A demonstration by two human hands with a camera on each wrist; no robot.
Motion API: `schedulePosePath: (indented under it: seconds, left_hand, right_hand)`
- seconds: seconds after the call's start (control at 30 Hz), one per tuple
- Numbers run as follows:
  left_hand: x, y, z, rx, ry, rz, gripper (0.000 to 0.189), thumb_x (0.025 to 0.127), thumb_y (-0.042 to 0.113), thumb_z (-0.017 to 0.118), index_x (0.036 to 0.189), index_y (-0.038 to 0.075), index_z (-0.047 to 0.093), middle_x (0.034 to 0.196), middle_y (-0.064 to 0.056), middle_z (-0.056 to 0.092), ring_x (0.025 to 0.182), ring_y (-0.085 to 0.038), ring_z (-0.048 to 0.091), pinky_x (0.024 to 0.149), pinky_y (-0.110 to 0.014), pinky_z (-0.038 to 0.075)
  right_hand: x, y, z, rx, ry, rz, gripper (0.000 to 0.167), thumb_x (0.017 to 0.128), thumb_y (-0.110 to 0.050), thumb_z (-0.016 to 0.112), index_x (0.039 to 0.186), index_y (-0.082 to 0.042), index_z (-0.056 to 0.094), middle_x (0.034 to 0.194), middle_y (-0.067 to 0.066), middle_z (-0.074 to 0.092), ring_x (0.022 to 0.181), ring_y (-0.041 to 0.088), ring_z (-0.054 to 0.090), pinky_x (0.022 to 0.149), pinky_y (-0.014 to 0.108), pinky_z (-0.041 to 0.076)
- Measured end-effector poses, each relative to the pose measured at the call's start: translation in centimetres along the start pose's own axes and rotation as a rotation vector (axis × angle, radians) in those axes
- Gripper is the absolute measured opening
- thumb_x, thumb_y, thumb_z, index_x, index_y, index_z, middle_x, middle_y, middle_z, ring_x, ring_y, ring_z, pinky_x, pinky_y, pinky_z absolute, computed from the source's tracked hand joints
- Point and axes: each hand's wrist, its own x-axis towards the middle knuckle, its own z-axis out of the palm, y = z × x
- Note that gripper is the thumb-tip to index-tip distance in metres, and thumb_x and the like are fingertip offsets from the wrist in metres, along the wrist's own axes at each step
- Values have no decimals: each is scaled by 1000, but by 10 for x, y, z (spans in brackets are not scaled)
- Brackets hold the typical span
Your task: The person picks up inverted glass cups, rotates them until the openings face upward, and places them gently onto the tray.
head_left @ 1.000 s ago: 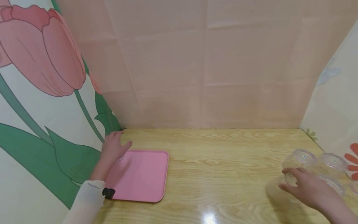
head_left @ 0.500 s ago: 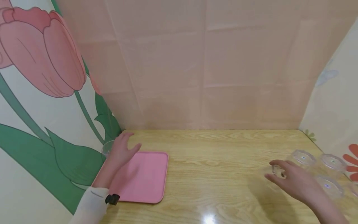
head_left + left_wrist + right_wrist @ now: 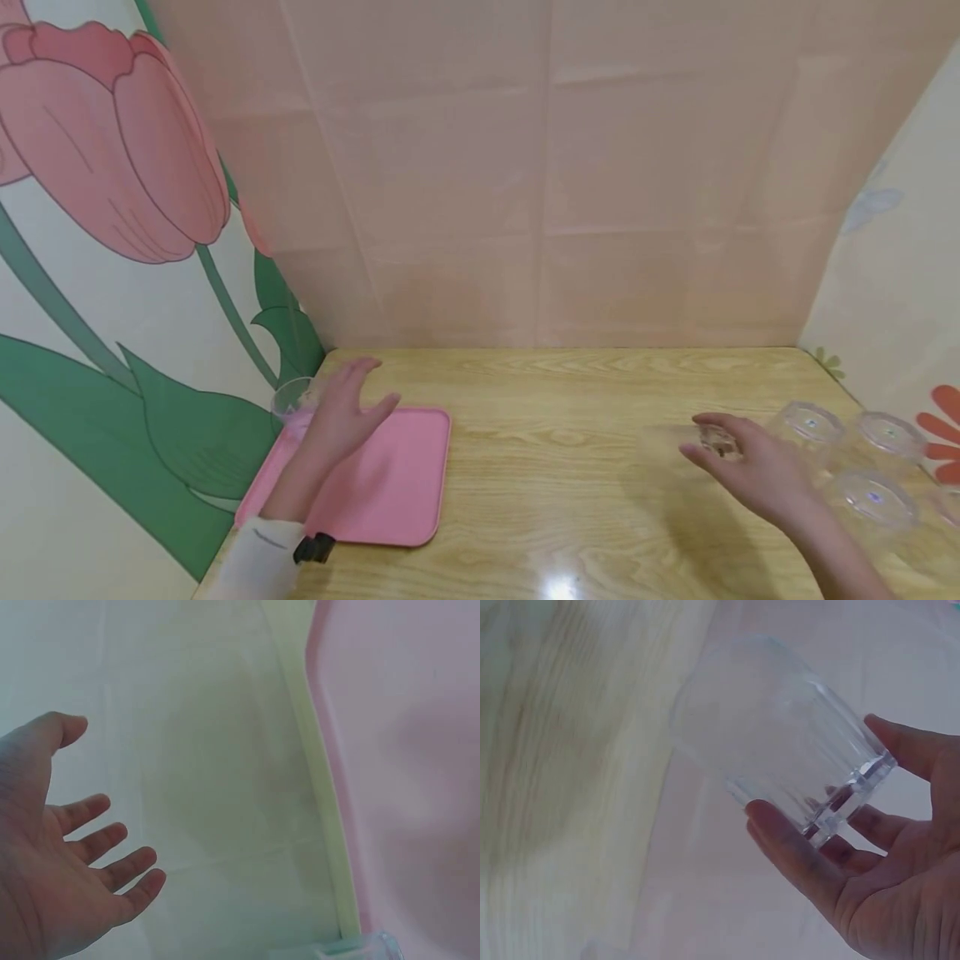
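Observation:
My right hand [image 3: 757, 467] grips a clear drinking glass [image 3: 780, 742] by its thick faceted base, fingers and thumb curled round it. In the right wrist view the glass lies tilted, its wide mouth pointing up and left. My left hand [image 3: 341, 421] hovers over the pink tray [image 3: 405, 475], fingers spread and loosely bent, with nothing in them. Just left of that hand, another clear glass [image 3: 288, 400] stands at the tray's far left corner, partly hidden by the hand. Only a bit of this glass [image 3: 367, 949] shows at the bottom of the left wrist view.
Several more clear glasses [image 3: 873, 500] stand grouped at the right of the wood-grain table [image 3: 555, 467], bases up. A pinkish sheet [image 3: 540, 183] closes off the back. Flower-printed panels [image 3: 90, 292] border the left and right sides.
My right hand has carried its glass left, away from the other glasses. My left hand has drawn back to the right from the glass on the tray, leaving that glass more exposed.

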Motion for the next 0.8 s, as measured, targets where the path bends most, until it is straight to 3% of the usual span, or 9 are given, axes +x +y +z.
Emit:
schedulePosePath:
  seconds: [0.23,0.33,0.4,0.57,0.63,0.8]
  left_hand:
    - [-5,17,9,-42,-19,53,70,94,43,70,149,8,46,154,-16,42,143,-39,36,113,-63,35]
    - [-8,26,14,-84,-30,68,69,94,43,71,149,9,46,156,-14,40,145,-37,34,112,-63,35]
    - [-9,32,16,-117,-36,69,69,93,42,72,149,11,47,157,-12,39,146,-36,33,112,-63,35]
    - [-9,46,22,-165,-47,85,66,93,39,73,149,12,48,158,-11,39,146,-35,33,112,-62,35]
    - [-9,51,24,-179,-46,96,66,93,37,73,148,11,48,157,-11,40,146,-34,34,113,-62,35]
    - [-7,63,27,-199,-43,114,64,93,37,73,148,12,49,156,-9,41,146,-33,35,113,-61,35]
  right_hand:
    - [2,-10,8,220,-68,118,63,99,-46,62,146,-6,48,145,34,46,118,57,54,76,57,56]
    - [3,-18,11,317,-91,151,65,100,-46,61,150,-8,44,150,32,41,119,50,57,77,51,58]
    - [4,-23,15,379,-104,165,65,100,-46,60,151,-9,43,150,29,41,117,40,61,79,47,58]
    - [7,-33,24,532,-90,174,60,101,-40,61,149,-8,45,143,20,49,104,1,63,79,31,58]
    - [7,-37,26,594,-84,171,58,102,-37,61,148,-5,45,141,19,49,101,-6,61,79,29,58]
    - [9,-45,30,706,-91,162,54,103,-32,61,147,-5,47,137,13,47,105,1,63,83,28,57]
